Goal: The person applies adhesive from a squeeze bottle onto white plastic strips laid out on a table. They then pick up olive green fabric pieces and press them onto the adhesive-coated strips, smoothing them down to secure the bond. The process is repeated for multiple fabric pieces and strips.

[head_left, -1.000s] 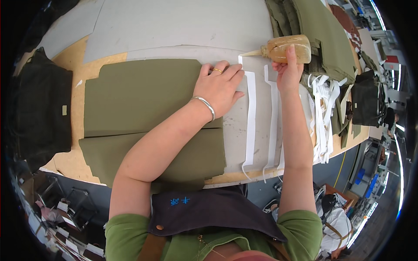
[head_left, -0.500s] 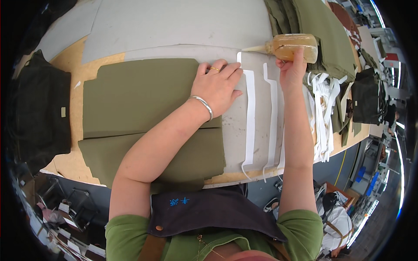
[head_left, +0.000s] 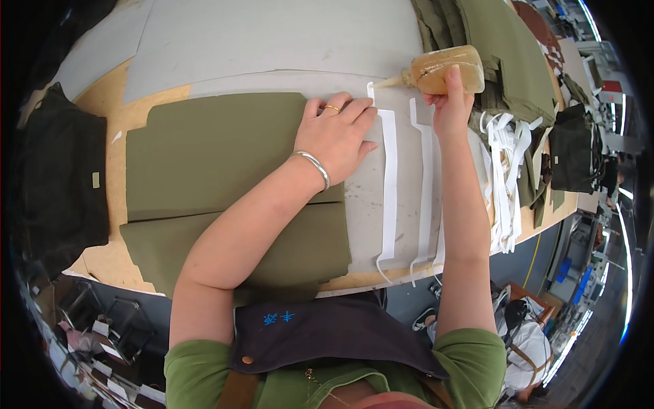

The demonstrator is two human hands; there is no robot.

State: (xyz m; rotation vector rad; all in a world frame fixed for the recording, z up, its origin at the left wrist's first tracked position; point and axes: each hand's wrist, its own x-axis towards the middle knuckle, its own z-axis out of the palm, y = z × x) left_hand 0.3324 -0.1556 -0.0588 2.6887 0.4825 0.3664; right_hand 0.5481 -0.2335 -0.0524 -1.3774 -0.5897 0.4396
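So the amber bottle (head_left: 446,70) had swung a bit back toward the left end of the desk since half a second earlier, its nozzle (head_left: 390,82) dipping lower, and the right hand (head_left: 453,109) went along with it. The left hand (head_left: 337,129) had barely budged.

Biggest thing there was the desk (head_left: 116,262), bare wood along the near edge and mostly covered by a grey sheet (head_left: 286,41) toward the far side. An olive panel (head_left: 211,150) lay flat on the left half, reaching down to the near edge. A stack of olive cloth (head_left: 511,54) sat by the far right, and a black bag (head_left: 61,170) stood at the left edge. Near the right edge, just below the stack, was a messy bundle of white strips (head_left: 504,177).

The hands were apart: left one palm down, fingers loosely spread, over the right edge of the panel; right one wrapped around the bottle, holding it tilted above the desk. Two single strips, the left strip (head_left: 390,177) and the right strip (head_left: 424,177), ran down to the near edge. The nozzle tip was right at the left strip's far end, can't tell if touching. Smallest bits: silver bracelet (head_left: 315,167), gold ring (head_left: 332,108).
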